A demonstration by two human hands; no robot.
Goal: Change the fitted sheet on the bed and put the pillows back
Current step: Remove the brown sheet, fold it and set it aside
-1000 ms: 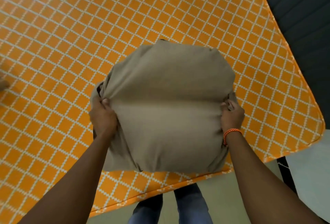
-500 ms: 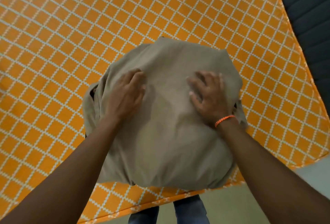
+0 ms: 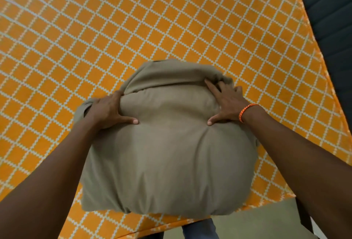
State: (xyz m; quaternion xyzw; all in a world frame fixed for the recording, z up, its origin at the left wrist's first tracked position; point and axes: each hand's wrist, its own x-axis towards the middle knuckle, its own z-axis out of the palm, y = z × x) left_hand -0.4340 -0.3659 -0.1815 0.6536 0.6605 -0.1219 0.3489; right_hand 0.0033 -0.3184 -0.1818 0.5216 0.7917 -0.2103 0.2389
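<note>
A plump beige pillow point(image 3: 167, 158) lies on the orange fitted sheet point(image 3: 133, 29) with its white grid pattern, near the bed's front edge. My left hand point(image 3: 108, 111) presses on the pillow's upper left, fingers spread over a fold in the case and thumb dug into the stuffing. My right hand point(image 3: 226, 103), with an orange band at the wrist, presses on the upper right. Its fingers push into the loose flap of the pillowcase point(image 3: 171, 74) at the far end. The pillow dents under both thumbs.
A dark padded headboard point(image 3: 331, 19) runs along the bed's right side. The front edge of the mattress point(image 3: 162, 228) lies just below the pillow, with grey floor point(image 3: 257, 225) and my jeans point(image 3: 198, 232) beyond it.
Both hands moved from gripping the pillow's sides to lying flat on top, then to its far end, where they now press into the fold. The pillow has bunched up and bulges more.
</note>
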